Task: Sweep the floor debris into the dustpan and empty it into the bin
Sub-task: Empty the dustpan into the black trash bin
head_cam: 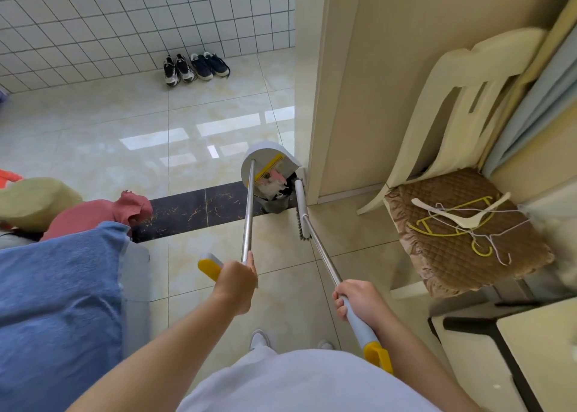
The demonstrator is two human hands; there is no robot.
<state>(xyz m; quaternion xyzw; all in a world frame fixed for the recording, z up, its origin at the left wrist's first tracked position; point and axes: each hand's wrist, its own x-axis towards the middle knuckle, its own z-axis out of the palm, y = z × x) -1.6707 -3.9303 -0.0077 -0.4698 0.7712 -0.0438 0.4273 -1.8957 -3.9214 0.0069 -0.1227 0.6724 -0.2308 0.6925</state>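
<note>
My left hand (234, 282) grips the metal pole of the grey dustpan (268, 159), near its yellow handle end. The pan is tipped over a small dark bin (276, 204) standing by the wall corner, with pink and white scraps (272, 182) showing under its yellow comb. My right hand (359, 302) holds the grey grip of the broom handle (321, 255). The broom head (302, 218) hangs just right of the bin, bristles down near the floor.
A cream chair (437, 106) with a brown cushion and several hangers stands to the right. A bed with a blue blanket (59, 302) and pink cloth fills the left. Two pairs of shoes (195, 68) sit by the tiled wall. A table corner (512, 349) is at lower right.
</note>
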